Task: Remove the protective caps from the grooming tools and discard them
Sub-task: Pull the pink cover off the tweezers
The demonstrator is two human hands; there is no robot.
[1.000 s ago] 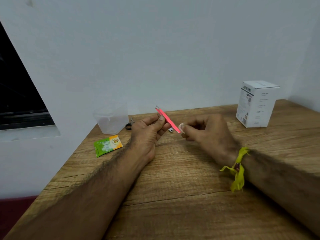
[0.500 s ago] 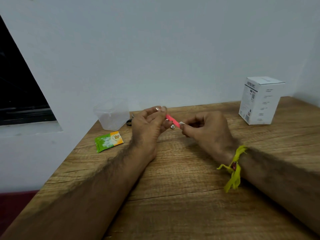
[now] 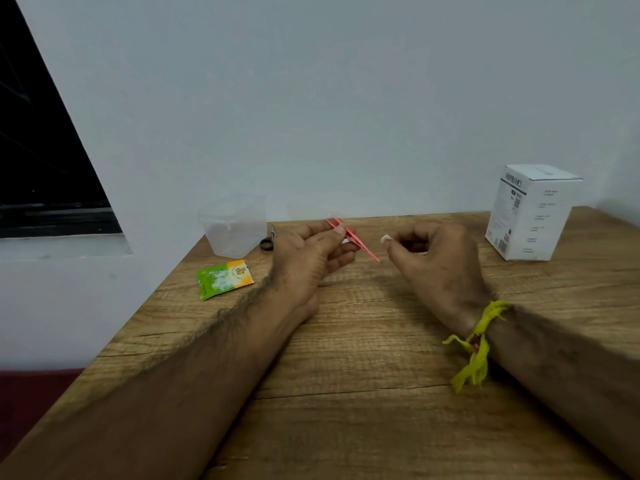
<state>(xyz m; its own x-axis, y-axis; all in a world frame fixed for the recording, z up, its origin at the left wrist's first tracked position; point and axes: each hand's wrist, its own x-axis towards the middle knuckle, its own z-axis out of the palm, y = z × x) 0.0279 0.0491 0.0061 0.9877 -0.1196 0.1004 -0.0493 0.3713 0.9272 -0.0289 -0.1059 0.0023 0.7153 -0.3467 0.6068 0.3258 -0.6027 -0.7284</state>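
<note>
Now the pink tweezers point(image 3: 351, 237) are pinched by the left hand point(image 3: 308, 258) above the table point(image 3: 346, 358), while the right hand point(image 3: 436, 261), drawn clear of the tip, is curled, seemingly pinching the removed cap; discarding is judged next.

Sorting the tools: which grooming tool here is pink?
The tweezers pinched in the left hand, angled toward the right hand. The other tool, small scissors lying beside the plastic tub, is dark metal.
</note>
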